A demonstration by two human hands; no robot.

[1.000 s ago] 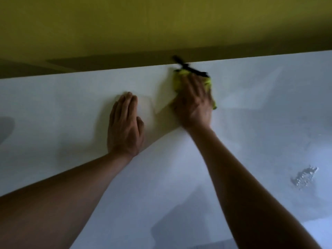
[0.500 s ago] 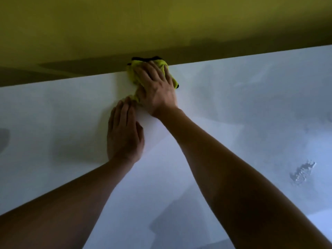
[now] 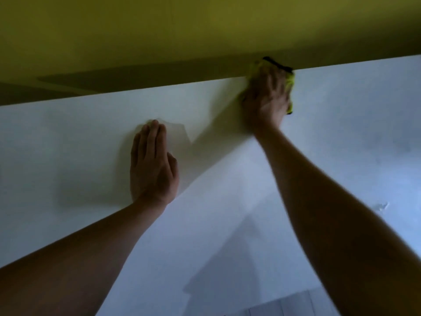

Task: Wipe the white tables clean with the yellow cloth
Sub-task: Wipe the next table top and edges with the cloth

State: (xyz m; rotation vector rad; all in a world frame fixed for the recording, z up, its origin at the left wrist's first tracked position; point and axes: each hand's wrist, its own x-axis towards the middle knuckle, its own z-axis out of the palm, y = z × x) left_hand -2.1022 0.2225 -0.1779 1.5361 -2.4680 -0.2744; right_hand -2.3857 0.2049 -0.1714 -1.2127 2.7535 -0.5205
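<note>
A yellow-green wall [image 3: 182, 26] rises behind — dim light, with soft shadows along its lower edge.

Dim, soft-focus view; bluish light from four o'clock, arm shadows towards ten o'clock, motion blur on the right hand [image 3: 265, 99].

No legible text, label, brand, number or sign appears in the head view. The white table [image 3: 227, 224], the yellow cloth [image 3: 289, 82] and the yellow wall [image 3: 159, 30] bear no readable markings.
</note>
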